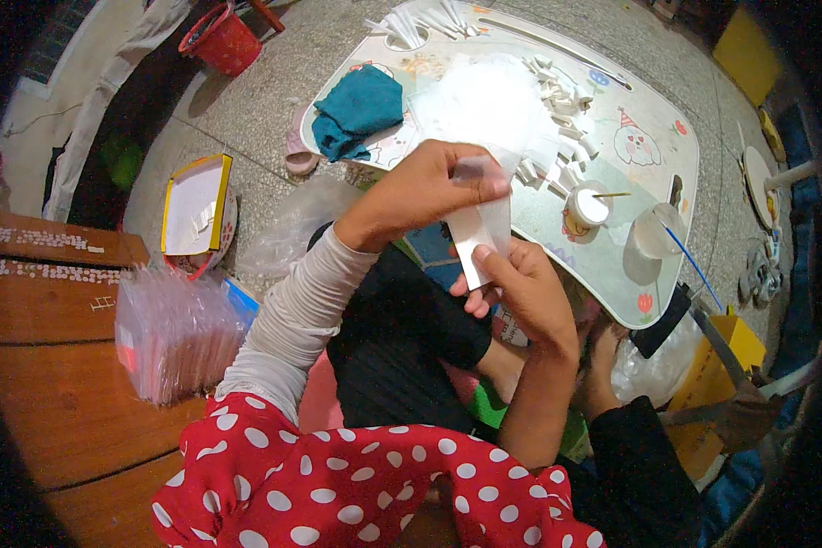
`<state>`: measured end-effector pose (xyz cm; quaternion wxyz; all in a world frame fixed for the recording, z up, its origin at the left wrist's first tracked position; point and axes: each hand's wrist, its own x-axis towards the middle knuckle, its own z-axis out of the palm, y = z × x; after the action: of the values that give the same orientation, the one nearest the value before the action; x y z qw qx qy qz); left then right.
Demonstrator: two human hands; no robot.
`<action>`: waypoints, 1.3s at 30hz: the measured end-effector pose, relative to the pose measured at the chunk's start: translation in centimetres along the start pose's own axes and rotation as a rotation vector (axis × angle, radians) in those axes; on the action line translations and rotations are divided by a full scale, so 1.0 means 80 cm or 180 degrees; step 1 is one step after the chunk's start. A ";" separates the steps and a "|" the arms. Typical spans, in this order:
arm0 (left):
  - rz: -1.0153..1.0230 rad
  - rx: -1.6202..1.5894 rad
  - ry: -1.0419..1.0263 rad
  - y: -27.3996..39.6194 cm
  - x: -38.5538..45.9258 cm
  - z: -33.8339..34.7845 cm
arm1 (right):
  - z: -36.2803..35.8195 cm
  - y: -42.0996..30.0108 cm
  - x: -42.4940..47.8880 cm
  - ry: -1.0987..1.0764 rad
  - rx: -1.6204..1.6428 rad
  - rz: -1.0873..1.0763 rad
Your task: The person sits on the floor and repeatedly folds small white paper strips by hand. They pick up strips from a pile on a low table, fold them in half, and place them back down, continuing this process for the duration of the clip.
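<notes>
My left hand (428, 181) pinches the upper part of a thin translucent sheet (499, 222) between thumb and fingers. Lower down, my right hand (531, 288) grips a flat white strip (470, 257), its thumb pressing on the face. The sheet lies against the strip, and the fingers hide part of both. Just beyond the hands is a low cartoon-printed table (664, 164), bearing a bright pile of white sheets (483, 96). Several small folded white pieces (568, 103) lie beside the pile. Nearer stands a cup of white substance (591, 205) with a thin stick in it.
A teal cloth (363, 103) lies at the table's left. White strips (404, 27) stand at its far edge. A clear container (657, 233) with a blue stick (692, 257) sits right. Clear plastic packets (178, 329) rest on a wooden surface (61, 390), near a yellow-rimmed box (195, 205).
</notes>
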<state>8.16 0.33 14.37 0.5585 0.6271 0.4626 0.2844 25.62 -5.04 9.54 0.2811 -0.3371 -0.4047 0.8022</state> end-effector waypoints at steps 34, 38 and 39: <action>0.0167 -0.1666 0.1286 -0.022 0.002 -0.012 | -0.018 0.005 -0.002 0.1145 0.1137 -0.1968; 0.0018 -0.0755 0.1094 -0.018 -0.004 -0.009 | -0.010 -0.001 -0.008 0.1044 0.0627 -0.1803; 0.0030 -0.0762 0.0946 -0.014 -0.004 -0.004 | -0.010 0.000 -0.006 0.1000 0.0518 -0.1747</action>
<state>7.42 0.12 13.38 0.5533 0.5094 0.4999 0.4295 26.49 -5.00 9.31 0.5719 -0.3115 -0.3668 0.6644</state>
